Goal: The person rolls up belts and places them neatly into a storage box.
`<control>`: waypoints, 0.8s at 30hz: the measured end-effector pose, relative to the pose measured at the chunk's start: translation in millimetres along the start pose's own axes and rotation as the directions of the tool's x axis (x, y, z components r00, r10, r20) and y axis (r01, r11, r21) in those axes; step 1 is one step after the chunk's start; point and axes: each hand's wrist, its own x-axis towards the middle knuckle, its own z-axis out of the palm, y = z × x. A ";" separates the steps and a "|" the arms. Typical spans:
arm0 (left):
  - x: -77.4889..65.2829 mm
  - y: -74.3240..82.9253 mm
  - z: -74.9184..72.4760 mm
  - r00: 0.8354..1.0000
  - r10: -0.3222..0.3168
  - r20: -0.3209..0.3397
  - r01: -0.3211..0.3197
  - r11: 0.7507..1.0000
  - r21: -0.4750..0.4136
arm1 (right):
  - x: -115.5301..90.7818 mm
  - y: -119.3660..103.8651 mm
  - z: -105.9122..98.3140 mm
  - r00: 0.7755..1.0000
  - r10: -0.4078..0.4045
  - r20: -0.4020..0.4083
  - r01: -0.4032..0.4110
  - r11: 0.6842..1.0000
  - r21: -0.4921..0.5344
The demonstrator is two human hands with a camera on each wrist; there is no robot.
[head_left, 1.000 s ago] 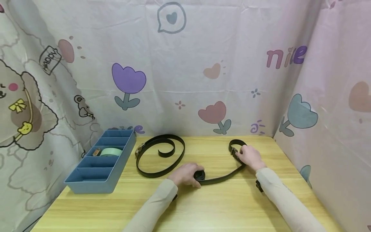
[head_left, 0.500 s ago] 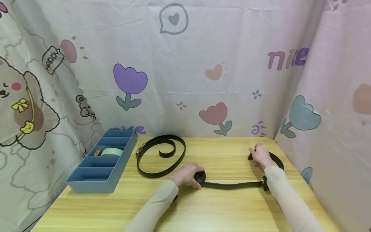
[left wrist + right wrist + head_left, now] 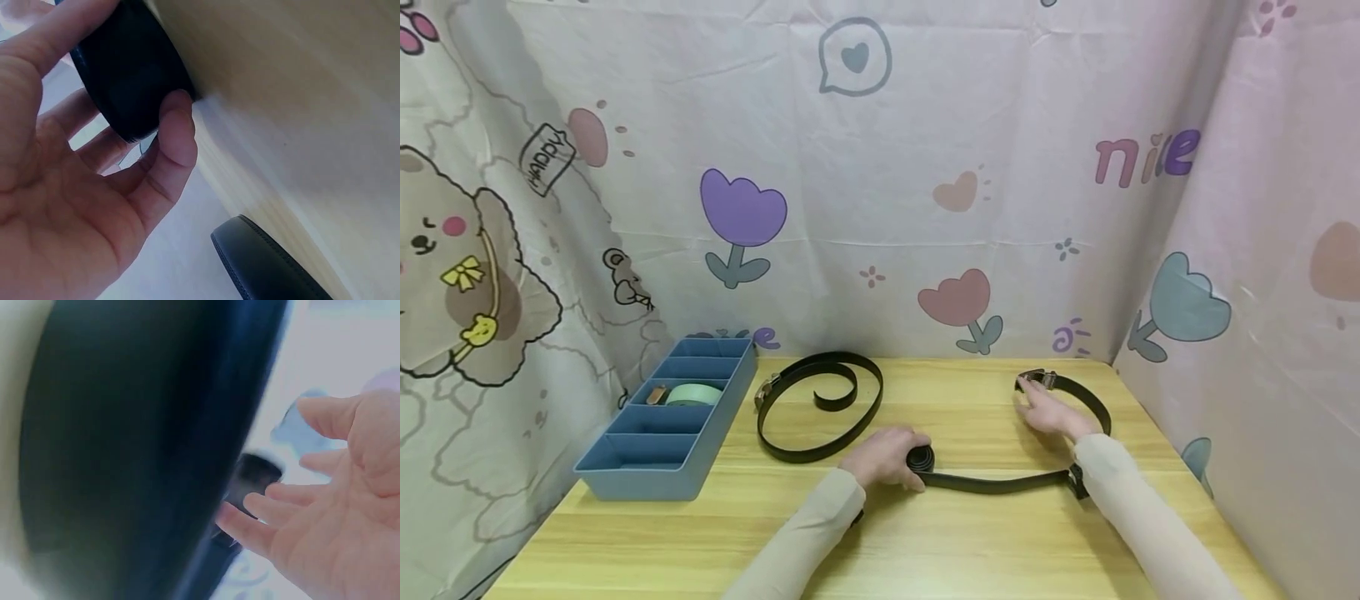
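Note:
A black belt (image 3: pixel 992 485) lies stretched across the table, its left end rolled into a tight coil (image 3: pixel 920 458). My left hand (image 3: pixel 883 457) grips that coil, the thumb and fingers curled round it in the left wrist view (image 3: pixel 131 75). At the other end, the strap bends round behind my right forearm to a metal buckle (image 3: pixel 1047 380). My right hand (image 3: pixel 1051 413) is beside this buckle, fingers extended and the palm holding nothing in the right wrist view. There the blurred strap (image 3: pixel 137 437) fills the left side, with the fingertips overlapping the buckle end (image 3: pixel 256 475).
A second black belt (image 3: pixel 822 454) lies in a loose spiral at the back, its buckle (image 3: pixel 765 390) to the left. Left of it stands a blue divided tray (image 3: pixel 700 442) holding a pale green roll (image 3: pixel 694 394) and a small brown item (image 3: pixel 657 396). Printed curtains border the table.
My right hand has gone out to the right with the belt's buckle end, then back left, letting the buckle go. The strap now runs straighter. My left hand stays on the coil.

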 end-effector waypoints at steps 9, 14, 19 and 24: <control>9.3 4.0 3.1 0.999 -0.002 -0.050 0.004 0.999 0.045 | -23.0 -76.0 46.4 0.951 -0.292 0.101 0.300 0.950 -0.087; 12.1 3.5 2.2 0.998 -0.023 -0.058 0.026 0.998 0.058 | -36.3 -104.5 67.2 0.881 -0.461 0.102 0.471 0.843 -0.261; 14.2 -0.4 2.4 0.999 0.030 -0.038 -0.029 0.999 0.035 | -34.3 -106.9 77.8 0.851 -0.512 0.117 0.519 0.788 -0.329; 13.2 -4.9 0.7 0.994 0.111 0.023 -0.110 0.991 -0.072 | -27.0 -104.6 80.9 0.839 -0.522 0.152 0.544 0.806 -0.234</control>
